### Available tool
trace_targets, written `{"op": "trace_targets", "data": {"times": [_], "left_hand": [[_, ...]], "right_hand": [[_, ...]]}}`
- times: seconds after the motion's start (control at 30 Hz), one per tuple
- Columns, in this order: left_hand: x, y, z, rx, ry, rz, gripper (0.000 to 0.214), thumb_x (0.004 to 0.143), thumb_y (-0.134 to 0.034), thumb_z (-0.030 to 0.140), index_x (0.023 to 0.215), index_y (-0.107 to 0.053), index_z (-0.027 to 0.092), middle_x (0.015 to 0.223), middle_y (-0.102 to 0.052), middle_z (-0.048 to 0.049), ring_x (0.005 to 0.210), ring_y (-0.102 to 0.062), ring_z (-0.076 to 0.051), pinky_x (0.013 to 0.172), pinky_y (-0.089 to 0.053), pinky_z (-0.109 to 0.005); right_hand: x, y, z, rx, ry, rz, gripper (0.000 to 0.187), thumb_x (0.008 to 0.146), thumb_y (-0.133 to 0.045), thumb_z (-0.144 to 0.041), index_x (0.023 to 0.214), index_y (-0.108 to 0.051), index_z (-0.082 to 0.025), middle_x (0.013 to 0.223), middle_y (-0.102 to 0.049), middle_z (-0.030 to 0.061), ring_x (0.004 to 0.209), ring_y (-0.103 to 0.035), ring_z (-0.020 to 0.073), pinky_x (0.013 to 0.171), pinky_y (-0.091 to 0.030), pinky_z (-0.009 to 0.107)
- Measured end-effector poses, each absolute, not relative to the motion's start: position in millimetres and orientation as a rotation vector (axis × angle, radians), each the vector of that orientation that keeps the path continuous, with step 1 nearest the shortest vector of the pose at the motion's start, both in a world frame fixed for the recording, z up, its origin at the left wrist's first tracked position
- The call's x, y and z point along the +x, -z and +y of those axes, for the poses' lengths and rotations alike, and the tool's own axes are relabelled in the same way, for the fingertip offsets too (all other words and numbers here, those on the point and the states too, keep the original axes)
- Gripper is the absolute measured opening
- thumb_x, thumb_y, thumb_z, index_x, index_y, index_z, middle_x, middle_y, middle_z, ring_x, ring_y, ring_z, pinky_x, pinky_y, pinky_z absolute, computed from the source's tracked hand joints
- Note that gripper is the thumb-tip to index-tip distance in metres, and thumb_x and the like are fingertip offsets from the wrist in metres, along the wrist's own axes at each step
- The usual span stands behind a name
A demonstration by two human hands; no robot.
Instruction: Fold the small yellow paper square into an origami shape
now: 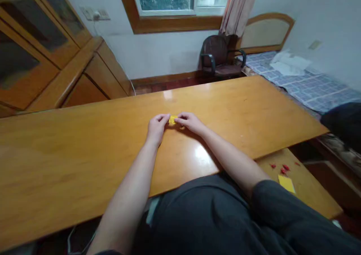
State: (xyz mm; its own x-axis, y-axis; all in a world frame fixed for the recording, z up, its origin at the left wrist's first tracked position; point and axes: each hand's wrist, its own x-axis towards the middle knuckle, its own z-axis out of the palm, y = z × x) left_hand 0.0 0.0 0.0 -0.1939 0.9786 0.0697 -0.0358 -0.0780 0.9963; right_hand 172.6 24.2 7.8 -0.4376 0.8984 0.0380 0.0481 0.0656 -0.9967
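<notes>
A small piece of folded yellow paper [172, 120] is held just above the wooden table, between my two hands. My left hand [158, 128] pinches its left edge with thumb and fingertips. On the other side, my right hand [191, 122] grips the right edge between thumb and forefinger. Parts of the paper are hidden under my fingertips, and its fold lines are too small to make out.
The long wooden table [84, 153] spans the view. At lower right, a lower wooden surface [313, 195] bears a yellow paper stack [286, 183] and several small red pieces [283, 170]. Beyond are an office chair [216, 55], a bed [307, 84] and a cabinet [93, 74].
</notes>
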Motion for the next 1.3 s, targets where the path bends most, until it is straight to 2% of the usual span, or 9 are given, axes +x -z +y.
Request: {"op": "trace_targets", "data": {"times": [0.13, 0.27, 0.53, 0.73, 1.3], "left_hand": [[-0.6, -0.5, 0.2, 1.155, -1.416, 1.279, 0.034, 0.071, -0.075, 0.048, 0.067, -0.068, 0.015, 0.065, -0.062, 0.0001, 0.063, -0.054, -0.012, 0.065, -0.042, -0.024], [-0.3, 0.6, 0.6, 1.100, -1.397, 1.234, 0.034, 0.069, -0.077, 0.048, 0.074, -0.070, 0.015, 0.070, -0.067, -0.0021, 0.066, -0.059, -0.013, 0.068, -0.046, -0.024], [-0.1, -0.3, -1.7, 1.087, -1.416, 1.225, 0.031, 0.071, -0.076, 0.045, 0.083, -0.070, 0.017, 0.074, -0.067, -0.0009, 0.066, -0.060, -0.012, 0.062, -0.046, -0.022], [-1.4, -2.4, -3.8, 1.192, -1.355, 1.206, 0.024, 0.071, -0.076, 0.038, 0.078, -0.070, 0.017, 0.072, -0.067, -0.0005, 0.067, -0.058, -0.012, 0.066, -0.046, -0.023], [0.8, -7.8, -5.7, 1.231, -1.314, 1.289, 0.022, 0.069, -0.072, 0.038, 0.073, -0.067, 0.017, 0.067, -0.064, 0.0004, 0.064, -0.055, -0.013, 0.067, -0.044, -0.025]], "right_hand": [[173.9, -5.4, 25.6, -0.939, -1.456, -1.531, 0.033, 0.072, -0.070, -0.047, 0.076, -0.061, -0.016, 0.067, -0.057, -0.0030, 0.062, -0.049, 0.0099, 0.059, -0.039, 0.023], [174.9, -6.0, 26.7, -0.908, -1.404, -1.474, 0.028, 0.074, -0.068, -0.043, 0.073, -0.059, -0.017, 0.065, -0.053, -0.0043, 0.062, -0.046, 0.0096, 0.062, -0.038, 0.024], [174.4, -5.0, 25.9, -0.894, -1.400, -1.455, 0.026, 0.075, -0.067, -0.041, 0.073, -0.059, -0.016, 0.064, -0.053, -0.0042, 0.061, -0.046, 0.0099, 0.061, -0.037, 0.024], [174.6, -6.6, 25.3, -0.901, -1.400, -1.451, 0.027, 0.074, -0.067, -0.042, 0.073, -0.058, -0.017, 0.064, -0.053, -0.0044, 0.062, -0.047, 0.0098, 0.061, -0.037, 0.024], [175.3, -8.5, 24.4, -0.933, -1.434, -1.488, 0.027, 0.073, -0.068, -0.042, 0.074, -0.058, -0.017, 0.066, -0.054, -0.0038, 0.063, -0.048, 0.0102, 0.061, -0.039, 0.024]]}}
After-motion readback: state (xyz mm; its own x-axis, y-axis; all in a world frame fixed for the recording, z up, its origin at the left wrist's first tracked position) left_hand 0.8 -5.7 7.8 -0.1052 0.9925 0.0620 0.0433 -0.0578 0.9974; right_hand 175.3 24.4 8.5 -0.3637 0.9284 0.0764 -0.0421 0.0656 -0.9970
